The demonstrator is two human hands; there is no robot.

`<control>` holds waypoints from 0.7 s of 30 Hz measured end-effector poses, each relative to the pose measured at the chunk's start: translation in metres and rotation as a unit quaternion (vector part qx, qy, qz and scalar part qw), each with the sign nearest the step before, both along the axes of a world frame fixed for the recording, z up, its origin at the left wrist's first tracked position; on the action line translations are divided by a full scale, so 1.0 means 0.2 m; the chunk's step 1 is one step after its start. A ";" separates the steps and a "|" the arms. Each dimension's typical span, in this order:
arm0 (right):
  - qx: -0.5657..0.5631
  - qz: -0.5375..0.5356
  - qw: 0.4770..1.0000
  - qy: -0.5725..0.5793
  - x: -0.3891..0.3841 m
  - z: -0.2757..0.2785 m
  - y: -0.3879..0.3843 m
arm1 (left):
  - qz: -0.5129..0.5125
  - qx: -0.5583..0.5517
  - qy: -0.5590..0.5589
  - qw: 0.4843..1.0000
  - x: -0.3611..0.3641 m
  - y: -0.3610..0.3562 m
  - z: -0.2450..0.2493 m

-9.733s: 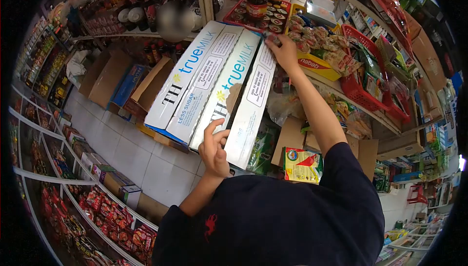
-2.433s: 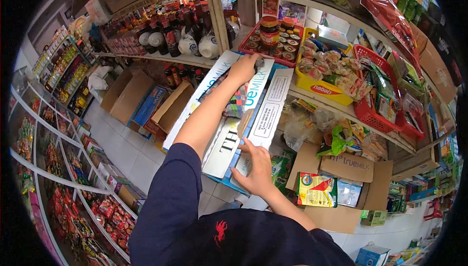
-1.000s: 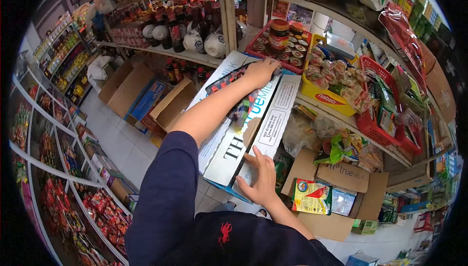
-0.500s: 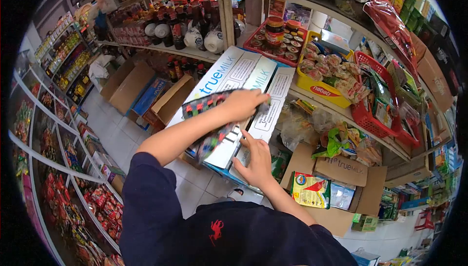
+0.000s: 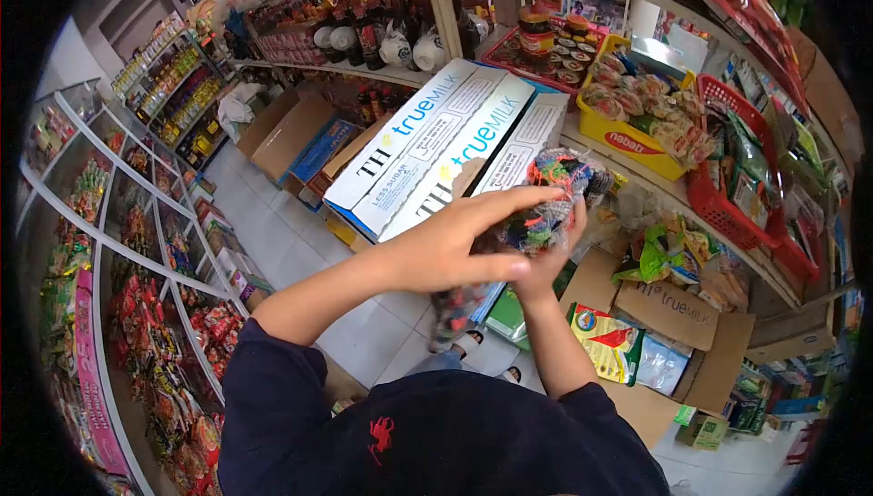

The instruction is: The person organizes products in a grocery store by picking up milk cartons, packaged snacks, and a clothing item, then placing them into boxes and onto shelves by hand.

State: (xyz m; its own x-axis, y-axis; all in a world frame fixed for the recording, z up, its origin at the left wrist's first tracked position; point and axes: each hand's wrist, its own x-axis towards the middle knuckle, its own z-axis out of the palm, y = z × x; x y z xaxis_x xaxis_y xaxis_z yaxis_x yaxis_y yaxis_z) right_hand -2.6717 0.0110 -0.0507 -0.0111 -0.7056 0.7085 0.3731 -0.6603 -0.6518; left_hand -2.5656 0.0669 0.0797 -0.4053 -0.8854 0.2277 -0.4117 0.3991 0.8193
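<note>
Multicoloured cloth (image 5: 543, 223), bunched right of centre: clutching it between left hand (image 5: 441, 240) and right hand (image 5: 548, 270), close together, near white milk boxes (image 5: 421, 152), upper centre.

The spread left hand (image 5: 441, 241) is touching, and the cupped right hand (image 5: 549, 270) is holding, a crumpled multicoloured fabric cloth (image 5: 541, 225) before the white, blue-lettered cardboard milk boxes (image 5: 427, 146). Beyond these boxes, a red plastic tray (image 5: 527, 74) is holding lidded jars (image 5: 536, 37); to their right, a yellow rectangular container (image 5: 647, 157) is sitting.
</note>
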 end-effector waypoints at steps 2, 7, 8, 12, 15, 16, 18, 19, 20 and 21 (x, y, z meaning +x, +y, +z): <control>0.012 -0.074 0.997 0.016 -0.10 0.01 -0.05 | 0.003 -0.032 -0.065 0.997 -0.03 0.03 -0.01; 0.171 -0.070 0.982 -0.041 -0.22 -0.01 -0.12 | 0.179 -0.214 -0.259 0.925 0.05 0.06 -0.25; 0.189 -0.043 0.981 -0.025 -0.20 -0.08 -0.11 | 0.172 -0.212 -0.259 0.927 0.07 0.07 -0.34; 0.196 0.030 0.963 0.179 0.01 -0.39 0.02 | 0.307 -0.148 -0.198 0.919 0.12 0.05 -0.62; 0.246 0.003 0.946 0.211 0.16 -0.70 0.11 | 0.363 -0.134 -0.175 0.906 0.06 0.04 -0.61; 0.220 -0.103 0.940 0.240 0.18 -0.76 0.11 | 0.359 -0.129 -0.191 0.904 0.06 0.04 -0.61; 0.256 -0.126 0.941 0.182 0.20 -0.81 0.11 | 0.357 -0.122 -0.212 0.901 0.07 0.05 -0.61; 0.289 -0.152 0.937 0.124 0.20 -0.79 0.11 | 0.360 -0.121 -0.206 0.902 0.07 0.06 -0.61; 0.261 -0.122 0.952 0.106 0.18 -0.77 0.11 | 0.362 -0.123 -0.199 0.902 0.07 0.05 -0.62; 0.260 -0.122 0.952 0.105 0.17 -0.68 0.12 | 0.362 -0.124 -0.199 0.902 0.07 0.04 -0.62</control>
